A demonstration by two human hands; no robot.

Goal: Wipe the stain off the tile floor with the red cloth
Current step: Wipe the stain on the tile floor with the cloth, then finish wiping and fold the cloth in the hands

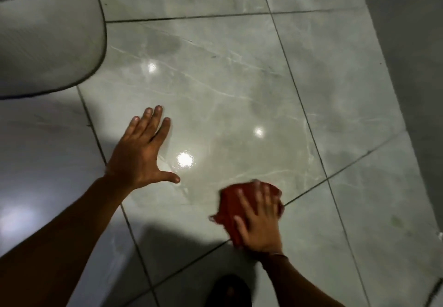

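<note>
Looking down from your head camera, you had a white rounded fixture (43, 38) filling the upper left corner, its curved edge sitting on the glossy grey tile floor (227, 86). Just right of it and lower, your left hand (141, 153) was spread flat, fingers fanned and thumb stuck out to the side, grasping nothing; whether the palm actually pressed on the tile or hung just above it, I could not tell. Your bare left forearm ran down to the lower left corner. Near the thumb a bright spot of reflected light (185, 160) shone on the tile, with two smaller ones farther up and to the right. A faint darker patch (167, 45) showed on the same big tile well above your left hand, but it was too soft to say whether that was the stain or only marbling. Further right, the red cloth (231, 207) lay bunched on the floor close to where the dark grout lines cross, and your right hand (260, 223) lay on top of it, fingers splayed over the fabric and pressing it down rather than clenched; both were blurred. Below, at the bottom edge, a dark shape (227, 290) was too dim to identify. Along the far right ran a dull grey strip (412, 55) beside the tiles.
</note>
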